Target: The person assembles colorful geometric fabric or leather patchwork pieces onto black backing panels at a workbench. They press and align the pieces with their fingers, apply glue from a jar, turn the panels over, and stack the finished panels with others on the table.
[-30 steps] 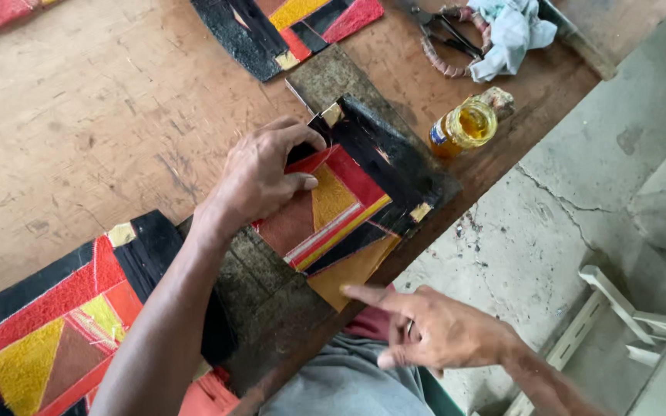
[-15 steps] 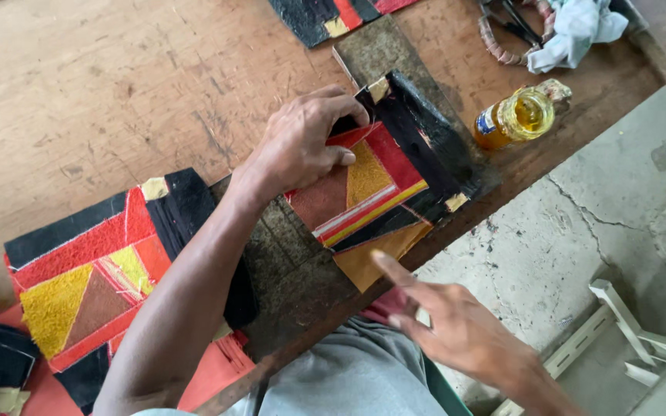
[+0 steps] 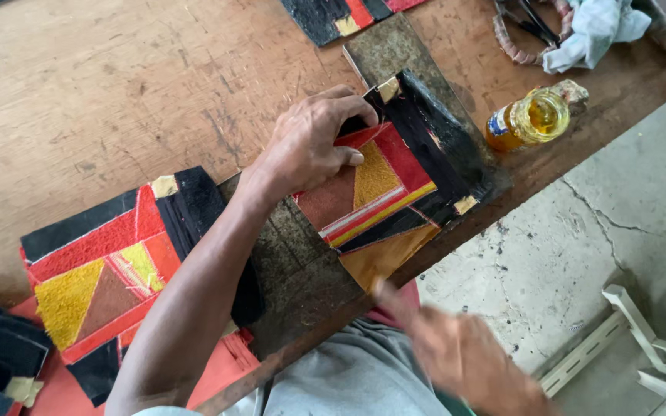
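Leather patchwork in black, red and yellow lies at the far left of your table (image 3: 117,92): a finished-looking panel (image 3: 109,262) resting on more red and black pieces stacked near the table's near edge. Your left forearm crosses over its right side.

Moving right, your left hand (image 3: 310,146) lies flat on a second patchwork panel (image 3: 387,192), fingers (image 3: 348,100) spread and pressing down on its upper left part, thumb against the red strip. It pins the piece rather than gripping it; nothing is closed inside the hand. That panel sits on a dark worn board (image 3: 302,270) at the table's edge, its tan lower corner near the rim.

Below it, your right hand (image 3: 456,354) hangs off the table over your lap, blurred; one finger points up toward the tan corner, and I cannot tell whether it holds anything.

Further right stands a small bottle of amber liquid (image 3: 529,119), with a pale rag (image 3: 595,27) and what look like scissors beyond it.

You seem to be at the holding-and-smoothing stage. Any work at that lower corner calls for steady pressure from the left hand so the panel does not slide.
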A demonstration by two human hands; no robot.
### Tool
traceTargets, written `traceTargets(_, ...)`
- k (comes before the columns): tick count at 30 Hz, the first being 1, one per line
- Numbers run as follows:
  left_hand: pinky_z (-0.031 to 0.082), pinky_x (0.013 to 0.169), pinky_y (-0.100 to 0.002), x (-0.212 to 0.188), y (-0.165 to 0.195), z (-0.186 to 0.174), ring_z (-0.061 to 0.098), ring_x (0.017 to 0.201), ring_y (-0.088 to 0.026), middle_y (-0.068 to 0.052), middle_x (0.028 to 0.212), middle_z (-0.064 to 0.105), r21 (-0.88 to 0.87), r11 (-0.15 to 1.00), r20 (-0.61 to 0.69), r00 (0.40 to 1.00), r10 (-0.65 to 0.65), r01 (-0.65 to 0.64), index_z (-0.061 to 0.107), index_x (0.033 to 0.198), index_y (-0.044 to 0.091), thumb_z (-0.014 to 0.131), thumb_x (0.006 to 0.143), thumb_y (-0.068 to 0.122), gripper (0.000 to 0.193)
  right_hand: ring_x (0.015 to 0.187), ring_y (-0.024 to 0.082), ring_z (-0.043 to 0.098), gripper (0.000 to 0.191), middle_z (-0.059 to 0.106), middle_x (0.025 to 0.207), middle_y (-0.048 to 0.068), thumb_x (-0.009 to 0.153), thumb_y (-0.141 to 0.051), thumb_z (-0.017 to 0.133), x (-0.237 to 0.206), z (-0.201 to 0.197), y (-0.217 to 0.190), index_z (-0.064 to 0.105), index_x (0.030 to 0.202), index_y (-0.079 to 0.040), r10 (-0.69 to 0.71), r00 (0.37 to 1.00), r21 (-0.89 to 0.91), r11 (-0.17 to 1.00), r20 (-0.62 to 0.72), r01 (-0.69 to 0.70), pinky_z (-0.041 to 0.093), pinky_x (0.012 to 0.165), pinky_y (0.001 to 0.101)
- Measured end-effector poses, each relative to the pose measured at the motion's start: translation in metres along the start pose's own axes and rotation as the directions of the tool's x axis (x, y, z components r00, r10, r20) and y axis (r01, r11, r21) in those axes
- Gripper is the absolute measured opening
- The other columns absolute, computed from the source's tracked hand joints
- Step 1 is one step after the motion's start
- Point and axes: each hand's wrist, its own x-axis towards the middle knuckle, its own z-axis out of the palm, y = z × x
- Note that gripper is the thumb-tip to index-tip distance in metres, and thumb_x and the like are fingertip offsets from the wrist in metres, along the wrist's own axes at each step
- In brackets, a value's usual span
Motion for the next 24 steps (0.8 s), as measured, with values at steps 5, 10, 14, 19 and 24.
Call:
traceTargets(5,0.052,0.097,-0.04,0.0,-0.001,-0.002,0.068,0.109,-0.024,-0.001,0.115,0.069,0.009,1.0,0.004,1.0,0.01,-0.01,0.07,0.113,0.014,0.088,0.069,0.013,0.047,0.058,0.02,0.071,0.084,0.072,0.101,0.017,0.091,-0.013,0.066,0.014,0.014,0.009,0.021,0.162,-0.013,0.062,0.991,0.136,0.99,-0.116,-0.046,0.057,0.04,0.0321)
traceTargets(10,0.052,0.093,-0.041,-0.001,0.001,-0.007,0.066,0.111,-0.03,-0.005,0.117,0.067,0.005,0.996,-0.02,0.996,0.087,-0.087,0.069,0.113,0.011,0.087,0.071,0.014,0.046,0.058,0.026,0.069,0.088,0.076,0.098,0.013,0.077,-0.005,0.064,0.019,0.025,0.001,0.037,0.159,-0.024,-0.309,0.946,-0.053,0.951,-0.1,0.305,0.059,0.049,0.0383)
traceTargets(14,0.052,0.093,-0.042,0.0,0.003,-0.006,0.065,0.111,-0.03,-0.006,0.116,0.066,0.016,0.997,-0.008,0.998,0.07,-0.07,0.069,0.113,0.011,0.086,0.073,0.015,0.043,0.054,0.029,0.064,0.04,0.067,0.07,0.008,0.1,-0.034,0.065,0.016,-0.005,0.022,0.04,0.128,-0.021,0.173,0.977,-0.22,0.955,-0.126,-0.198,0.053,0.048,0.0459)
traceTargets(19,0.051,0.092,-0.043,-0.001,0.004,-0.005,0.065,0.111,-0.03,-0.004,0.116,0.067,0.044,0.997,-0.019,0.998,0.063,-0.062,0.07,0.112,0.012,0.088,0.069,0.016,0.046,0.048,0.022,0.066,0.071,0.069,0.071,0.008,0.101,-0.008,0.05,0.017,-0.011,0.018,0.012,0.161,-0.014,0.406,0.914,-0.412,0.831,-0.011,-0.374,0.057,0.042,0.0372)
traceTargets(24,0.052,0.096,-0.043,-0.002,0.006,-0.005,0.066,0.112,-0.027,-0.004,0.119,0.067,0.047,0.999,0.004,1.0,0.009,-0.01,0.07,0.114,0.014,0.087,0.073,0.017,0.045,0.06,0.025,0.071,0.094,0.075,0.079,0.008,0.088,-0.017,0.069,0.019,-0.017,0.001,0.014,0.164,-0.018,0.306,0.951,0.132,0.942,0.047,-0.309,0.061,0.059,0.0389)
